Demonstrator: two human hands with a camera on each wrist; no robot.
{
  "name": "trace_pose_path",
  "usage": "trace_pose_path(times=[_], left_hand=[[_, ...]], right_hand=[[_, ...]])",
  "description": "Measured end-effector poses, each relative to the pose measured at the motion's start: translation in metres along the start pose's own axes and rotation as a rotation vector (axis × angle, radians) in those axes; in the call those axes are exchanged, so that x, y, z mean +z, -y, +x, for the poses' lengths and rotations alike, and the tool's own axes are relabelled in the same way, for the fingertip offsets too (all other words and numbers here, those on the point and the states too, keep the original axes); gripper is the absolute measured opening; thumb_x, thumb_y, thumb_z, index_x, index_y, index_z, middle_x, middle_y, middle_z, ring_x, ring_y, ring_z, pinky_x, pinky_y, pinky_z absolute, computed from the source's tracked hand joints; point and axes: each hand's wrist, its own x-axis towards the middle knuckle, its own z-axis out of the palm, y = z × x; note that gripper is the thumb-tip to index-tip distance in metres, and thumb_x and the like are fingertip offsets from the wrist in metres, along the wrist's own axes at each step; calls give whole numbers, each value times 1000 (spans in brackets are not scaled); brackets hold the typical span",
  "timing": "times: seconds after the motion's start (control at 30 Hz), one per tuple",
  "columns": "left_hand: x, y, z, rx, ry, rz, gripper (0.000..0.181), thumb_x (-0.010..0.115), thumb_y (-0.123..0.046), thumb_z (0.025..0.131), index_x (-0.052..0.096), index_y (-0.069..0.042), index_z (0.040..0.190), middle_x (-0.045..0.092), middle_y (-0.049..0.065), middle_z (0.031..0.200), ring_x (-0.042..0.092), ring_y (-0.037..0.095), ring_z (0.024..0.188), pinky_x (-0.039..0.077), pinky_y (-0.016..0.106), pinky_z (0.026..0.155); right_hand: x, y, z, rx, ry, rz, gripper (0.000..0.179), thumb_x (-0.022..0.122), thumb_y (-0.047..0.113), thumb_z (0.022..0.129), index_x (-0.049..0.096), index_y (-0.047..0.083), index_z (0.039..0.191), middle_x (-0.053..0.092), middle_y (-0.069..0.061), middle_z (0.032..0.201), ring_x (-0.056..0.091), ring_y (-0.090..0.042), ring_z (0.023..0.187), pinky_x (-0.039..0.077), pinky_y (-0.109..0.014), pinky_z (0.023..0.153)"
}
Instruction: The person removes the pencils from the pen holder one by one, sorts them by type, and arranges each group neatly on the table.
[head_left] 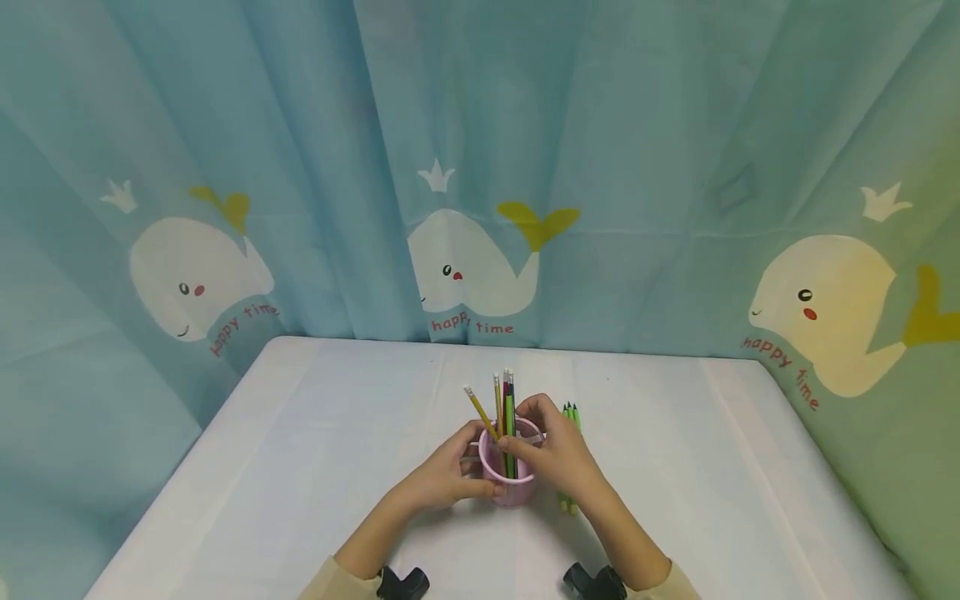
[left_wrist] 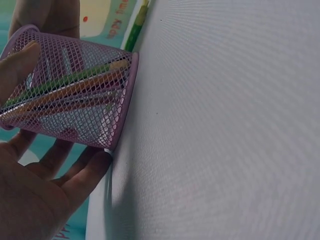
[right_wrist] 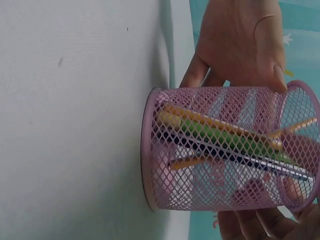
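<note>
A pink mesh pencil cup (head_left: 517,497) stands upright on the white table, both hands around it. My left hand (head_left: 442,473) grips its left side, thumb in front and fingers behind. On the right, my right hand (head_left: 564,457) curls over the rim, fingers outside and thumb reaching across the opening beside the pencils. Inside stand several pencils, among them a green pencil (head_left: 510,412), a leaning yellow pencil (head_left: 480,412) and dark ones. Through the mesh in the right wrist view, the cup's green pencil (right_wrist: 215,134) slants from the base. Whether the right thumb touches it is unclear.
Several loose green pencils (head_left: 577,416) lie together on the table (head_left: 675,467) just right of the cup, partly covered by the right hand. A blue-green curtain (head_left: 645,167) with printed whales hangs behind the table's far edge and along its sides.
</note>
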Motion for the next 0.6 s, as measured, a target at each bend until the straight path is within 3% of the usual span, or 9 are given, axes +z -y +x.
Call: trace_pose_path(times=[0.2, 0.33, 0.6], left_hand=[[1, 2, 2, 17, -8, 4, 68, 77, -10, 72, 37, -13, 128, 45, 9, 128, 50, 30, 117, 45, 33, 94], [1, 3, 3, 15, -11, 3, 69, 77, -10, 72, 38, -14, 128, 46, 8, 129, 50, 29, 117, 45, 33, 94], [0, 3, 2, 35, -1, -2, 71, 77, -8, 72, 36, -11, 129, 44, 12, 129, 50, 31, 116, 45, 35, 94]], right_hand=[[1, 1, 0, 5, -31, -48, 31, 72, 21, 77, 52, 21, 100, 64, -1, 111, 59, -18, 105, 53, -34, 81], [-2, 2, 0, 15, -48, -62, 27, 71, 19, 78, 54, 22, 98, 65, 4, 105, 60, -12, 100, 53, -28, 77], [-9, 1, 2, -99, -58, -61, 21, 72, 21, 78, 59, 16, 94, 63, 10, 89, 60, -7, 87, 53, -24, 69]])
